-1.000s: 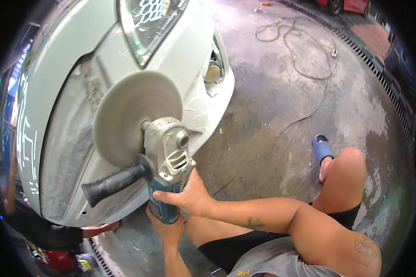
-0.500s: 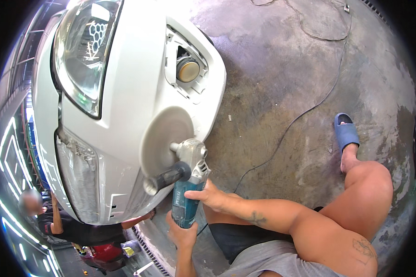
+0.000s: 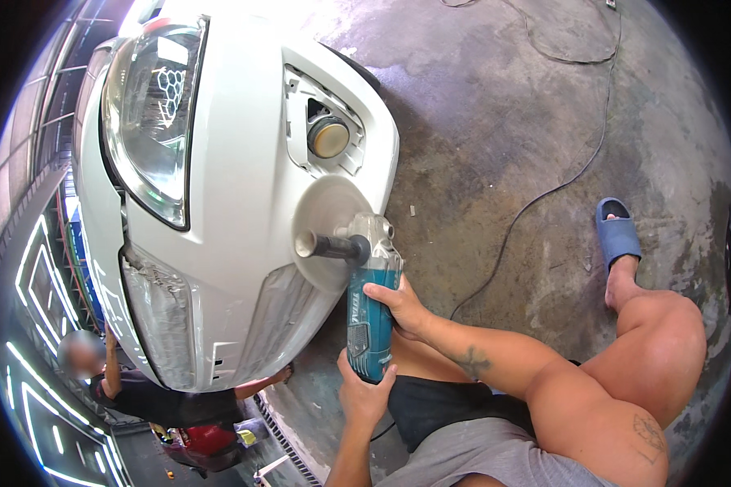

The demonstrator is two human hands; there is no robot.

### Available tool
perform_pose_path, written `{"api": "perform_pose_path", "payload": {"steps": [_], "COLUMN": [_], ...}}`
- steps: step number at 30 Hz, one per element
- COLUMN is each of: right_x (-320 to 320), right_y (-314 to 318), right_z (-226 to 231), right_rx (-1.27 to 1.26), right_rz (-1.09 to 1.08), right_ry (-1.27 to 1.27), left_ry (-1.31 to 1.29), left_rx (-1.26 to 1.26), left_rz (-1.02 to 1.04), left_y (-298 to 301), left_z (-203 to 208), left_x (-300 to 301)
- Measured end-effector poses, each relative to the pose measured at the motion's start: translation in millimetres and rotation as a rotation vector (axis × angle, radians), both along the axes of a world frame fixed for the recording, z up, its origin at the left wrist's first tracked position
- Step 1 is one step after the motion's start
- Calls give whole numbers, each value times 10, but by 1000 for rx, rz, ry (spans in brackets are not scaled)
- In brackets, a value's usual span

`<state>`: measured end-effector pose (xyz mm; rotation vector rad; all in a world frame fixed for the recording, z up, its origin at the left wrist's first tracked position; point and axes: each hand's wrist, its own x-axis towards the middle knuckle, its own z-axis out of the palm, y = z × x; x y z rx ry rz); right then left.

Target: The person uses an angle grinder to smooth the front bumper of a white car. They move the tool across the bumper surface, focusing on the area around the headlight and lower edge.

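Note:
Both hands hold a teal and grey power polisher against the white car bumper. My left hand is wrapped round the rear end of its body. Higher up, my right hand grips the body from the right, thumb across the top. The round pale pad looks smeared, as if spinning, and lies at the bumper's outer edge below the fog lamp. A black side handle sticks out to the left with no hand on it.
A grey cord runs over the concrete floor. Clear plastic film covers openings in the bumper. The headlight is at upper left. Another person is beyond the car, at lower left. My foot in a blue slipper rests at right.
The polisher and both hands have shifted right, and the pad has moved up and right toward the bumper's edge. The side handle now points more straight left. The view has shifted slightly.

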<state>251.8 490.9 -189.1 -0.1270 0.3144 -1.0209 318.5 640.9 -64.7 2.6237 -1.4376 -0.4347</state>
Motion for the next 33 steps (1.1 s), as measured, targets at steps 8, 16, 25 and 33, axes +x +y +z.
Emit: {"api": "perform_pose_path", "payload": {"steps": [8, 16, 25, 33], "right_x": [-116, -204, -243, -461], "right_y": [-65, -25, -167, -365], "right_z": [526, 186, 232, 501], "right_rx": [-149, 62, -36, -60], "right_rz": [31, -40, -71, -79], "right_ry": [-175, 16, -3, 140], "left_ry": [-65, 272, 382, 512], "left_rx": [-162, -100, -208, -173], "left_rz": [-73, 68, -48, 90], "left_y": [227, 186, 134, -8], "left_z": [274, -66, -101, -64], "left_x": [-211, -98, -128, -345]}}
